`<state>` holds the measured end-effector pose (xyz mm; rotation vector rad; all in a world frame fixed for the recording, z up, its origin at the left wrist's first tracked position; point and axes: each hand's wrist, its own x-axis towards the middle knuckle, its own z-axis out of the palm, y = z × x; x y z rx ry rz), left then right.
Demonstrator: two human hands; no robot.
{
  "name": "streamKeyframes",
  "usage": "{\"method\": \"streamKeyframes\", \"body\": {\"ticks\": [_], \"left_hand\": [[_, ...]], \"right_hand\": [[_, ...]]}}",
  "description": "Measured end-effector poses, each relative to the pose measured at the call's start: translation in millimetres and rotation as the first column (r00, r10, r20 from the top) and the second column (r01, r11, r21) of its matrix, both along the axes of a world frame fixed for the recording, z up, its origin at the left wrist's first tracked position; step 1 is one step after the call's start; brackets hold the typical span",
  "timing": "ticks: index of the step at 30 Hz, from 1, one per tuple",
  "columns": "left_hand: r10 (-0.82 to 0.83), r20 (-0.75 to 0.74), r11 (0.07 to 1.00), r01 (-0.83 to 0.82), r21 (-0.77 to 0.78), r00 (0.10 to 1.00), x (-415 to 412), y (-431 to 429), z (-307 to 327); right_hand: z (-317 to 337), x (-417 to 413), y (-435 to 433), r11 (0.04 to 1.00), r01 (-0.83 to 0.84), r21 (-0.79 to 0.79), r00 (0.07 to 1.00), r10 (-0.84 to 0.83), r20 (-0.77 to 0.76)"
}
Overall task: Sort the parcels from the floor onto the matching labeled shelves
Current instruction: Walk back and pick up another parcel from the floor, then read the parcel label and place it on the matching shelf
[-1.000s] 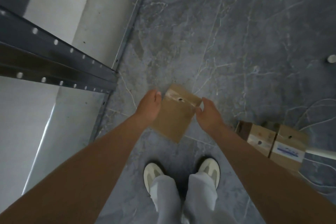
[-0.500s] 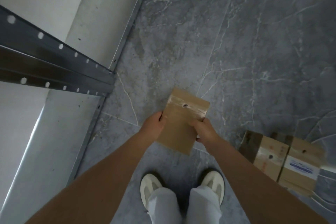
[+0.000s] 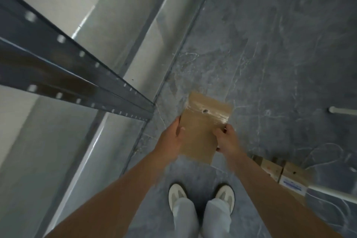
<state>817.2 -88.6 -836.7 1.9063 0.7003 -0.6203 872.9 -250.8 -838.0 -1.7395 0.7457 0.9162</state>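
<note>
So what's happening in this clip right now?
A person stands beside a metal shelf, holding a flat brown parcel in both hands: the left hand grips its left edge, the right hand its right edge. Its visible face shows tape but no readable label. More parcels sit on the floor to the right.

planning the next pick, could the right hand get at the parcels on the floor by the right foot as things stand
Probably not yet: the right hand and left hand both grip the held parcel. The floor parcels lie low to the right, with nothing over them, so the path looks free once it lets go.
</note>
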Motion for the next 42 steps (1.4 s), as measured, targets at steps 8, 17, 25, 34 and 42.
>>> {"method": "streamKeyframes", "body": {"ticks": [8, 17, 25, 34, 42], "left_hand": [[0.059, 0.165, 0.998, -0.064, 0.028, 0.985, -3.5, 13.9, 206.2], [0.271, 0.362, 0.957, -0.291, 0.001, 0.892, -50.7, -2.1, 377.5], [0.455, 0.537, 0.832, -0.555, 0.030, 0.711, -131.7, -25.4, 486.4], [0.590, 0.673, 0.664, -0.742, -0.089, 0.446, -233.4, -70.2, 591.7], [0.554, 0.801, 0.572, -0.802, -0.171, 0.225, -313.0, -98.3, 648.8]], "right_hand": [[220.0, 7.2, 11.0, 0.989, -0.035, 0.146, 0.983, 0.008, 0.184], [390.8, -18.5, 2.3, 0.957, -0.213, 0.195, 0.920, 0.129, 0.371], [500.8, -60.7, -3.4, 0.863, -0.442, 0.243, 0.803, 0.261, 0.535], [608.5, -143.4, -29.4, 0.723, -0.657, 0.212, 0.622, 0.362, 0.695], [678.7, -190.8, -16.6, 0.638, -0.758, 0.134, 0.461, 0.379, 0.803]]}}
